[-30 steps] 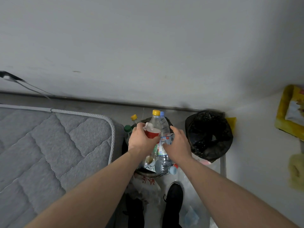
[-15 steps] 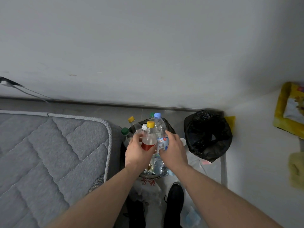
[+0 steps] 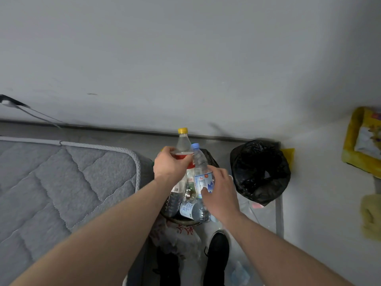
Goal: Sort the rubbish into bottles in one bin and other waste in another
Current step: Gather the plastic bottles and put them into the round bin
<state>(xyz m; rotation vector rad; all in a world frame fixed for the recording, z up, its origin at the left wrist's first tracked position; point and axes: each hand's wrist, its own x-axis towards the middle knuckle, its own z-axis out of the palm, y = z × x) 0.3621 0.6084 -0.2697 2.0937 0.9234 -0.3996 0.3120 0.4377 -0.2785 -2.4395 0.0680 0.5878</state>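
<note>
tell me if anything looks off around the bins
The bottle bin is overfull: clear plastic bottles lie piled at angles inside, and the hands grip a yellow-capped bottle and a blue-capped bottle above it. Crumpled plastic wrappers lie on the floor beside the shoes.

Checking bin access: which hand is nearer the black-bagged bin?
Right. The right hand, gripping the blue-capped bottle, sits just beside the black-bagged bin; the left hand is farther away.
</note>
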